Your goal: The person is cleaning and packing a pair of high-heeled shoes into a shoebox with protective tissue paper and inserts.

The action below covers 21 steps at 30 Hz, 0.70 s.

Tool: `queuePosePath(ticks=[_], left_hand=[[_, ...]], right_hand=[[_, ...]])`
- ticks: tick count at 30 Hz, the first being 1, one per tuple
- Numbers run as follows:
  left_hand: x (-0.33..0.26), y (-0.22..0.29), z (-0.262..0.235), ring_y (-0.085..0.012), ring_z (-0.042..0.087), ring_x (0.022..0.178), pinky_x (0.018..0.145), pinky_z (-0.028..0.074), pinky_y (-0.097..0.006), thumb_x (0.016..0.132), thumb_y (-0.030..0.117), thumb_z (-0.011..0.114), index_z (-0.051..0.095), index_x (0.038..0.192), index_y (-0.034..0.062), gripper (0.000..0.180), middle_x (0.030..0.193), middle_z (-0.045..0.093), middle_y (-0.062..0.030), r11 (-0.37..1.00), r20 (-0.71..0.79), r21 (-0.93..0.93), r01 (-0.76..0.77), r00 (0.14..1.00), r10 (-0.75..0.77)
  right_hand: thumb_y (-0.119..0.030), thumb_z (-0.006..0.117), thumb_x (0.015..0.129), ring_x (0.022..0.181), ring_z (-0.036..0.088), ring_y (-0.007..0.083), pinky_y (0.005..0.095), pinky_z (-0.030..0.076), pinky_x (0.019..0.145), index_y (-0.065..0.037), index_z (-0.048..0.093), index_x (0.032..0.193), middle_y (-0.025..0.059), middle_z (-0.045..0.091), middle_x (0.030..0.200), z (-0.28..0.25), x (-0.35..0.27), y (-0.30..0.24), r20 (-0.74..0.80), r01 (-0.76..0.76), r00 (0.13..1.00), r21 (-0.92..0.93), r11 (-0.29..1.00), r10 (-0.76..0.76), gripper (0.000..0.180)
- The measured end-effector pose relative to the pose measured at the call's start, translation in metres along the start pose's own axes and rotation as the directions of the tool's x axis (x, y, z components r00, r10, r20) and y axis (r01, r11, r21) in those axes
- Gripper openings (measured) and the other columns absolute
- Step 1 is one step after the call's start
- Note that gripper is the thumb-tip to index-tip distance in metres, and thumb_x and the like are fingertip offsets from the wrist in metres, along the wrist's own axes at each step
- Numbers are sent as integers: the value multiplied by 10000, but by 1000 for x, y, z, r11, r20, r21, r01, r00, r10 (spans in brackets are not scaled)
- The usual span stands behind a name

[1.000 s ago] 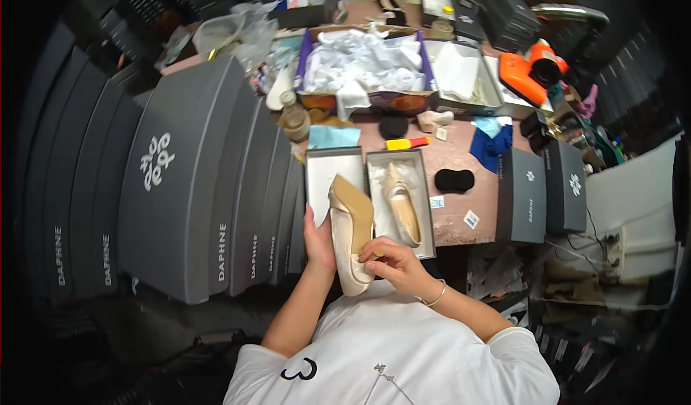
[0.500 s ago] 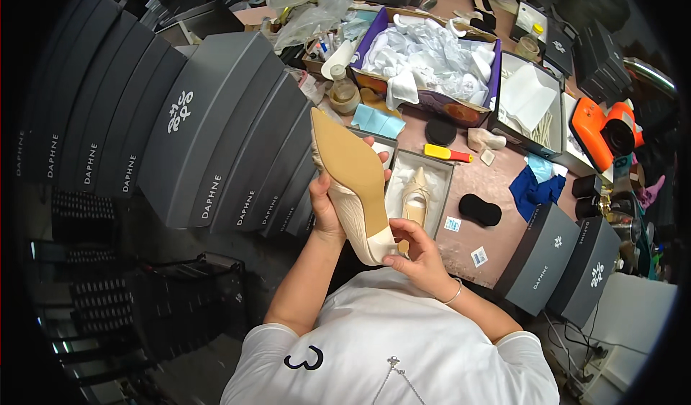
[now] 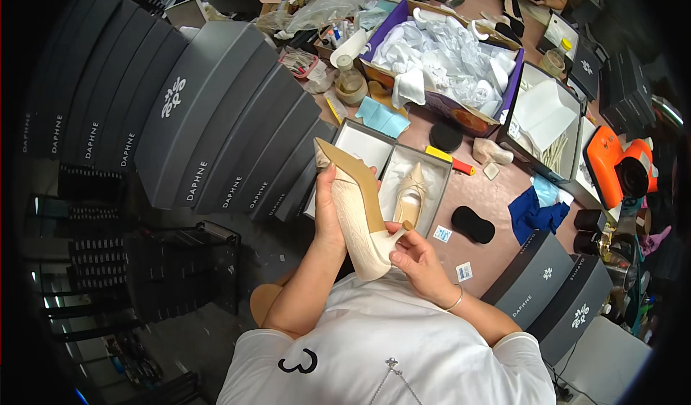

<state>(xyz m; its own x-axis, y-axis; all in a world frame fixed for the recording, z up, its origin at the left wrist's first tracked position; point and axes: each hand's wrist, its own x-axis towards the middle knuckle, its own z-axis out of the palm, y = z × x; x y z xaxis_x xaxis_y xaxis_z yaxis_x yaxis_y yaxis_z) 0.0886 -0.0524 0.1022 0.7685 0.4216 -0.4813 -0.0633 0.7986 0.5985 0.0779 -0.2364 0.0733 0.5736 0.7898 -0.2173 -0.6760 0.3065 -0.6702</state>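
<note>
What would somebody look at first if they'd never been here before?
Probably the cream pointed shoe in the middle, with the left grip around its side and the right grip at its heel. Next, maybe the big dark grey boxes lined up on the left. The bright orange thing on the table's right side stands out too.

Both elbows are bent. The left forearm [image 3: 307, 282] slants far and right; the left hand [image 3: 329, 221] grips, thumb [image 3: 326, 182] pointing far. The right forearm [image 3: 486, 318] slants far and left; the right hand [image 3: 423, 267], slightly nearer, pinches with curled fingers [image 3: 415, 241].
</note>
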Motion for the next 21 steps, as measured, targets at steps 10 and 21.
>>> queuePosePath(ticks=[10,21], left_hand=[[11,-11,-13,-321,548,1111,926,476,-462,857,503,518,470,1234,-10,638,1106,565,-161,992,69,-94,89,994,-83],[31,6,-85,-355,570,1048,902,479,-508,823,570,481,396,1345,48,743,1099,557,-196,920,321,116,373,863,-390]], right_hand=[[-107,646,890,1008,510,117,255,471,852,-3,297,1435,75,453,1247,12,4,-6,-27,-5,1000,-71,997,3,655],[-120,595,904,835,651,165,277,506,748,29,622,1076,132,684,925,-100,47,-42,-317,-32,874,-795,606,-370,230]])
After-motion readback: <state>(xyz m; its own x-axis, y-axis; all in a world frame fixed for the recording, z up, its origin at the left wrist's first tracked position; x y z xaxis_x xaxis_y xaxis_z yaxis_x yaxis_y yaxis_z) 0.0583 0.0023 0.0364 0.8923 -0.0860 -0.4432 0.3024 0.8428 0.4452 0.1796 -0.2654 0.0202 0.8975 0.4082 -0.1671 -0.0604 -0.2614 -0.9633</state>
